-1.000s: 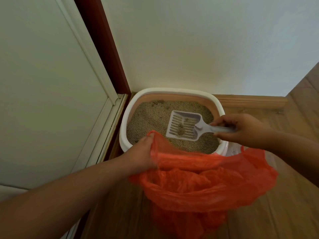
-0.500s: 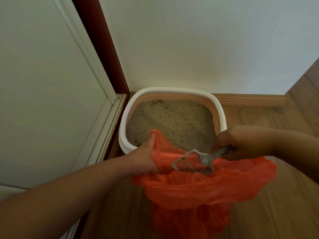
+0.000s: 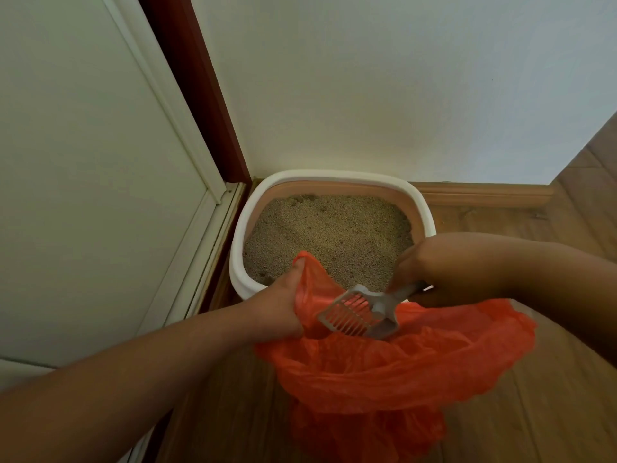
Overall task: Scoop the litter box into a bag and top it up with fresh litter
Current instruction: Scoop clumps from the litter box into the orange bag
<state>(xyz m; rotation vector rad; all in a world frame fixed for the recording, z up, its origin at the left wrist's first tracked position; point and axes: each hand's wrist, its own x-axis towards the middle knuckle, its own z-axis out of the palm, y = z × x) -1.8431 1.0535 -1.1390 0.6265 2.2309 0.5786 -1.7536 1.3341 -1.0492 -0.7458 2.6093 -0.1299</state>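
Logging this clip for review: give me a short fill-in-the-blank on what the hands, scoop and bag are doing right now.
1. The left hand grips the rim of the ____ bag.
2. The right hand holds the scoop by its ____.
3. The scoop's slotted head is tipped over the bag's ____.
4. The litter box stands in a corner on the ____ floor.

Missing words: orange; handle; opening; wooden

Box (image 3: 421, 202) near rim hidden behind bag (image 3: 384, 369) and both hands. Scoop (image 3: 354, 314) handle buried in right hand (image 3: 430, 265); fingers not visible. Bag bottom cut by lower edge; contents unseen. Left hand (image 3: 283, 312) fingers hidden inside bag edge. Both arms cut by frame edges. Scoop load: cannot tell.
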